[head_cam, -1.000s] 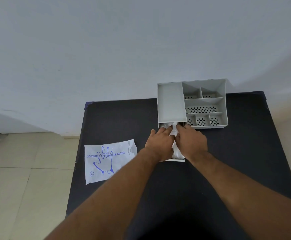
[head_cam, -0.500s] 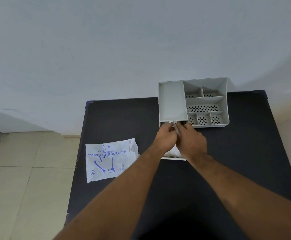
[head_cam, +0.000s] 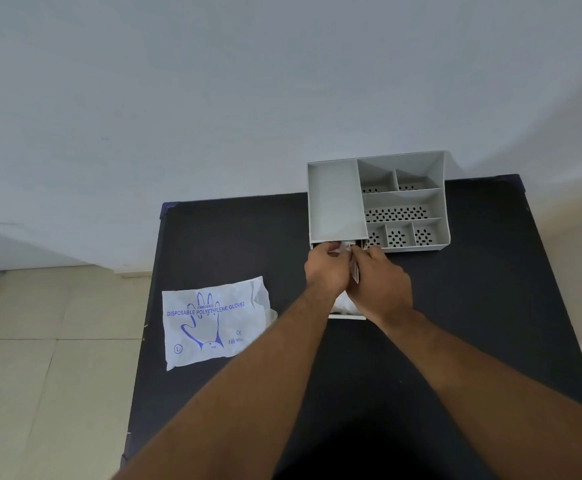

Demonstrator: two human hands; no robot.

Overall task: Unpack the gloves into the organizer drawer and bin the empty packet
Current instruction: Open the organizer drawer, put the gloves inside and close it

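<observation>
**Gloves pressed further into drawer; packet not yet binned**

Over the last second both hands had advanced toward the back of the pulled-out white drawer (head_cam: 346,317) of the grey plastic compartment organizer (head_cam: 338,202), which stood at the table's (head_cam: 473,306) far edge. The left hand (head_cam: 327,271) and right hand (head_cam: 379,282) were found close together, fingers curled and pinching the thin translucent polyethylene gloves (head_cam: 345,245) at the drawer's mouth; more glove material showed near the drawer front. How firmly each hand gripped could not be told. The flat white printed glove packet (head_cam: 213,323) had stayed overhanging the table's left edge. Judgement: stowing appeared nearly complete; closing the drawer and disposal remained. No bin was visible.
</observation>
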